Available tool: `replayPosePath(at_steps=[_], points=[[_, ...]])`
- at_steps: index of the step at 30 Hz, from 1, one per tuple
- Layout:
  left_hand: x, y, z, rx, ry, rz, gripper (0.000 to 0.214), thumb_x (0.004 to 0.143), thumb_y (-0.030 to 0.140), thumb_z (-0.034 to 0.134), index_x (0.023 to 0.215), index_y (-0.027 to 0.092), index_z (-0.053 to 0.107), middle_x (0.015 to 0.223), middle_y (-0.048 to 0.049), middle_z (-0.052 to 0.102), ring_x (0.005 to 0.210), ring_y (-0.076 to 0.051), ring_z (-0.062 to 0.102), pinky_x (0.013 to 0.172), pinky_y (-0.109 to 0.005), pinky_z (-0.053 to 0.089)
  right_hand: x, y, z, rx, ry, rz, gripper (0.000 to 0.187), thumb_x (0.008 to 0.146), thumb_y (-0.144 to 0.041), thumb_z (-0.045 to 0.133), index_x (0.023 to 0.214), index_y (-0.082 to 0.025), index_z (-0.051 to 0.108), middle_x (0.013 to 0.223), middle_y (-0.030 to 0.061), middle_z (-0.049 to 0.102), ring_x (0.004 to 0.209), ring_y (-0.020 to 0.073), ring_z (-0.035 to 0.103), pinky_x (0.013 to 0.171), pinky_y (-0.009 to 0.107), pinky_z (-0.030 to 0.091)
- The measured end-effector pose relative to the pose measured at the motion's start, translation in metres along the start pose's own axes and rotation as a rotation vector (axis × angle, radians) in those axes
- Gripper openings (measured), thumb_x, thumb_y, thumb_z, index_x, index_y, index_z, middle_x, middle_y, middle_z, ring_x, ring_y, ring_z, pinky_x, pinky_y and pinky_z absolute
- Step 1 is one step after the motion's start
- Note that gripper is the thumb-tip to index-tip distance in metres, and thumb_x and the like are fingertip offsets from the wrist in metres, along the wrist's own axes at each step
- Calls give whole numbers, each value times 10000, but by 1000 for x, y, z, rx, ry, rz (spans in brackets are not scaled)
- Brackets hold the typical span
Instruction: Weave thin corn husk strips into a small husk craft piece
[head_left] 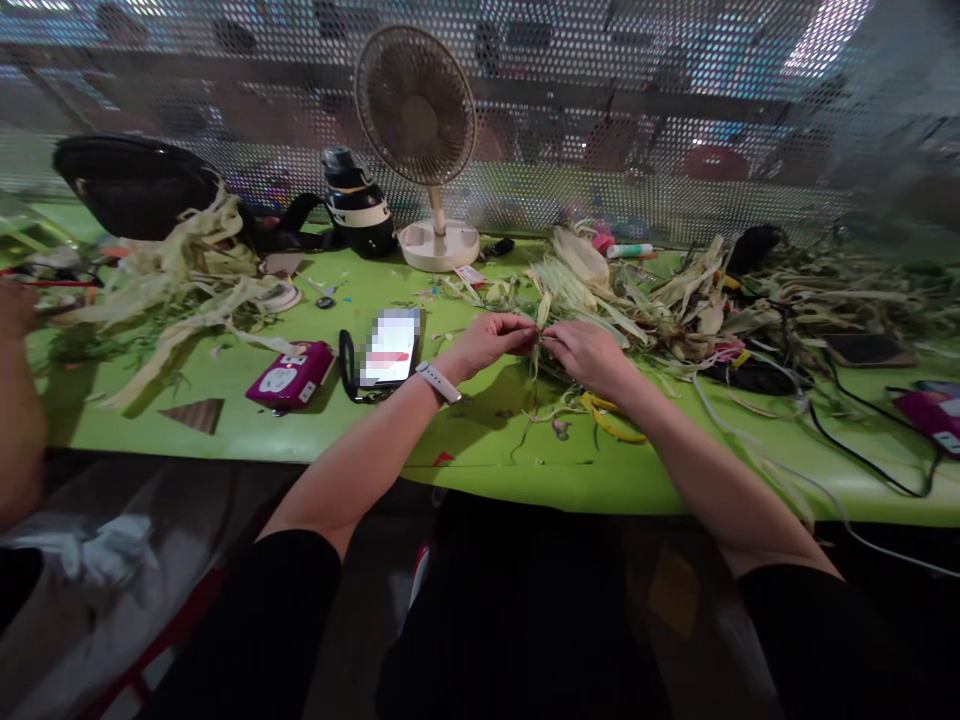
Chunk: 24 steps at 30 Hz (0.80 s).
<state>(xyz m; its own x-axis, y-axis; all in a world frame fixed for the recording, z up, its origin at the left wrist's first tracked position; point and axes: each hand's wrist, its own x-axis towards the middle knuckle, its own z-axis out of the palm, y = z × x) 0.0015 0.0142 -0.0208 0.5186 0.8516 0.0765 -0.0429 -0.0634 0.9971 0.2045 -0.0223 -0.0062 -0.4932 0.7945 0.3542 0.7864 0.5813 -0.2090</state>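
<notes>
My left hand [491,340] and my right hand [589,355] meet over the green table [480,450], each with fingers pinched on thin pale corn-husk strips [541,335]. The strips run up into a pile of husks [592,285] just behind my hands. A white watch [439,382] is on my left wrist. Yellow-handled pliers [611,415] lie under my right wrist.
A phone [386,350] and a magenta device [291,375] lie left of my hands. A white desk fan [420,140] and a black bottle [358,205] stand at the back by a perforated screen. More husks [187,280] lie left; cables [847,420] right. Another person's arm [19,400] shows at the left edge.
</notes>
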Motion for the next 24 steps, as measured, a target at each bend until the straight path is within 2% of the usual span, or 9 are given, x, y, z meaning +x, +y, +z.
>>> replayPosePath(at_steps=[3, 6, 13, 18, 21, 24], points=[[0, 2, 1, 70, 8, 61, 386, 727, 452, 812, 918, 123, 748, 785, -23, 706, 706, -92, 597, 807, -295, 518, 0, -2, 1, -42, -2, 13, 330, 1005, -332, 415, 1035, -161, 695, 1013, 154, 750, 939, 289, 659, 829, 398, 461], [0, 2, 0, 116, 12, 61, 384, 723, 478, 809, 872, 130, 743, 739, -17, 691, 683, -96, 576, 766, -278, 506, 0, -3, 2, -72, -23, 3, 333, 1000, -313, 397, 1029, -153, 687, 996, 167, 748, 911, 295, 657, 803, 399, 447], [1, 0, -3, 177, -43, 57, 299, 805, 430, 744, 860, 136, 733, 720, -16, 673, 673, -103, 569, 748, -282, 483, -1, -2, 3, -145, -61, -46, 333, 992, -295, 366, 1018, -162, 670, 914, 154, 745, 798, 259, 636, 730, 369, 421], [-1, 3, -1, 173, -55, 44, 226, 792, 322, 756, 935, 149, 724, 911, -47, 730, 856, -132, 642, 895, -322, 499, -2, -1, -1, 72, -30, 46, 259, 962, -303, 435, 972, -180, 663, 880, 114, 737, 751, 225, 620, 686, 329, 413], [-2, 2, 1, 90, -85, 51, 349, 709, 265, 819, 1015, 146, 700, 1022, -71, 740, 1028, -174, 658, 998, -372, 484, -1, 2, -3, 264, -6, 93, 232, 948, -311, 453, 914, -189, 648, 786, 69, 706, 694, 198, 594, 661, 305, 415], [-2, 1, 1, 49, -76, 56, 368, 700, 276, 829, 1014, 139, 693, 1062, -84, 736, 1069, -190, 659, 1030, -400, 477, -1, 3, -4, 355, 10, 87, 219, 940, -319, 466, 884, -197, 639, 733, 42, 679, 669, 183, 577, 659, 293, 416]])
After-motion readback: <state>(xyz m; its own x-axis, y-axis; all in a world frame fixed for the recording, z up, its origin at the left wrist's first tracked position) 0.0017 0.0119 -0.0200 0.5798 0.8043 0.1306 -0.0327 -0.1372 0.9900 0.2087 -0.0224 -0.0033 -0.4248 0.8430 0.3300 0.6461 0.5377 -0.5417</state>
